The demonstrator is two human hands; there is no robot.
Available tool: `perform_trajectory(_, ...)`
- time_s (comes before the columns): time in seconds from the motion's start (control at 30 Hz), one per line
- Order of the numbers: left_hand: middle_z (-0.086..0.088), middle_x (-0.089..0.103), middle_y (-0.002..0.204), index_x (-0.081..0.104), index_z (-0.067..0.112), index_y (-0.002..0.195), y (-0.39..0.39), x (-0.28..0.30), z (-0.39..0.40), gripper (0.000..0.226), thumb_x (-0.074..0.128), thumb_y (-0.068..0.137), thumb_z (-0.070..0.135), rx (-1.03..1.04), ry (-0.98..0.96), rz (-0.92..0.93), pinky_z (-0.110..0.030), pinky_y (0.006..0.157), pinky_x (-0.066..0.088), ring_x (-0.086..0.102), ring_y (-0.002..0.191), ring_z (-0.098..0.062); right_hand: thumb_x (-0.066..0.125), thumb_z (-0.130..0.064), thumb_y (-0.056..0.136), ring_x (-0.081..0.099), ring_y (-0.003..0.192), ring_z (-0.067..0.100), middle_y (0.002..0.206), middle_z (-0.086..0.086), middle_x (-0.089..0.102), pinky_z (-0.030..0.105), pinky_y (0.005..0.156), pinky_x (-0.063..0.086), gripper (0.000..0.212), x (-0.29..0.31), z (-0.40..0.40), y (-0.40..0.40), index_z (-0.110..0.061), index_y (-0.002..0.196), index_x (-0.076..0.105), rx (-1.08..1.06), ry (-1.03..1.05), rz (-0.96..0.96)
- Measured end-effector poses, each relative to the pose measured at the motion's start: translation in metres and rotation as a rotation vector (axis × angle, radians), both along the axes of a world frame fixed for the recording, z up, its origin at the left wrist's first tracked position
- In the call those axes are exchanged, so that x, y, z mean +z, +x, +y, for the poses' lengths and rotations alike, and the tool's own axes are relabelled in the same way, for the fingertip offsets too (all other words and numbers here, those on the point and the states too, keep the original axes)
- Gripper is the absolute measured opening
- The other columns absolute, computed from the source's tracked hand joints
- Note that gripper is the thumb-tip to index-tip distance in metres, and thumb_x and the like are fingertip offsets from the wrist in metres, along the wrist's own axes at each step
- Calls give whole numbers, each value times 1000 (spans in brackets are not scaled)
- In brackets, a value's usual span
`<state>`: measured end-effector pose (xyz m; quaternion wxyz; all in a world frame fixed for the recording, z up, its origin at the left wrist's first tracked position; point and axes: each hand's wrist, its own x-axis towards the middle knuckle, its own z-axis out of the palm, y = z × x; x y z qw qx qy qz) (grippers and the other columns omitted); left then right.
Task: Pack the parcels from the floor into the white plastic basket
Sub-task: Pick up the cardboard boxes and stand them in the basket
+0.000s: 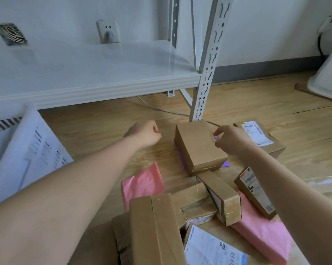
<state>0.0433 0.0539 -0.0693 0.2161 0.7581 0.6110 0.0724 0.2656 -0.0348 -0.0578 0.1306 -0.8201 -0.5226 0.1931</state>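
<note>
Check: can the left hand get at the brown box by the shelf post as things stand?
Probably yes. The left hand is a loose fist over bare floor, just left of the brown box, with nothing between them. The right hand is at the box's far side, leaving the near side free.

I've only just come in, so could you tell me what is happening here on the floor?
A person is sorting parcels scattered on the wooden floor. Their right hand touches the far edge of a plain cardboard box that lies on something purple, while the left hand hovers closed and empty beside it. Other brown boxes and pink mailers lie nearer.
</note>
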Motion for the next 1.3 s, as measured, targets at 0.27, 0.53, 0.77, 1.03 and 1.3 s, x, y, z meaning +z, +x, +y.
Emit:
perform_trajectory(0.27,-3,55,100,44,25,128,61,-55,25,39,47,89,24,-53,-230,-25,-26,60,39,57,92,-28,47,-7,84,57,77,20,124,14,54,28,63,47,51,-64,30,31,-22,132,47,-47,-53,165)
perform_trajectory(0.53,-10,44,131,4,39,145,108,-90,19,67,34,93,10,-41,-548,-200,-37,79,47,50,102,-27,43,-13,88,43,122,31,136,15,44,37,99,39,64,-109,37,47,-25,146,19,-144,-169,356)
perform_trajectory(0.77,-7,19,154,4,36,148,113,-99,11,65,41,97,18,20,-642,-337,-39,100,35,30,135,-30,48,-20,91,40,101,20,142,7,33,31,76,38,63,-122,26,45,-37,143,16,-273,-10,681)
perform_trajectory(1.03,-6,38,142,26,37,141,90,-71,15,68,58,88,9,42,-564,-593,-48,103,37,45,123,-28,51,-33,90,50,110,25,138,7,36,38,81,46,51,-106,18,22,-45,134,28,-411,195,774)
perform_trajectory(1.3,-12,44,135,31,41,138,50,-19,-6,82,65,80,-6,-46,-563,-743,-44,97,48,54,114,-29,55,-32,89,45,124,24,144,6,33,43,105,39,65,-56,-1,-9,-51,140,20,-348,318,789)
